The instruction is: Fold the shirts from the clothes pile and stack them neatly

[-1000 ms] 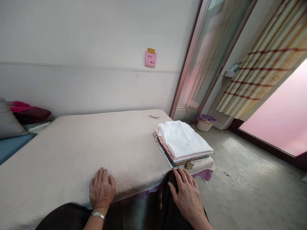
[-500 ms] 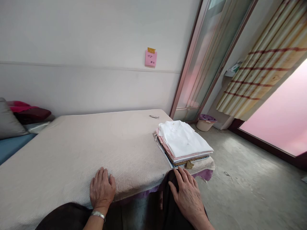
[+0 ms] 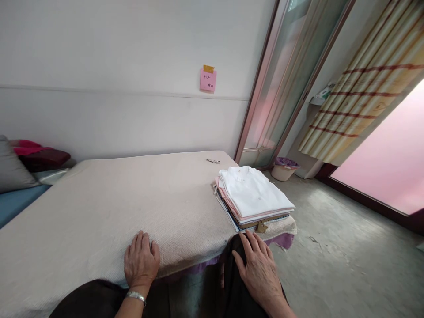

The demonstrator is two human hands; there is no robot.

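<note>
My left hand (image 3: 141, 260) lies flat on the beige cover of the bed (image 3: 132, 194), close to its front edge, with a silver bracelet (image 3: 136, 297) at the wrist. Its fingers are stretched out and it holds nothing. On my dark-trousered knee (image 3: 236, 256) rests my right hand (image 3: 258, 267), open, fingers spread a little. Just beyond that hand is a stack of folded clothes on the bed's right corner. A white shirt (image 3: 255, 192) tops the stack, with pink, brown and dark layers (image 3: 232, 205) under it.
A thin dark item, perhaps glasses (image 3: 213, 161), lies near the bed's far edge. A pink note (image 3: 208, 80) is taped to the wall. At the left are a grey pillow (image 3: 13, 168) and a red bundle (image 3: 43, 154). A bin (image 3: 284, 170) stands on the concrete floor (image 3: 331, 247).
</note>
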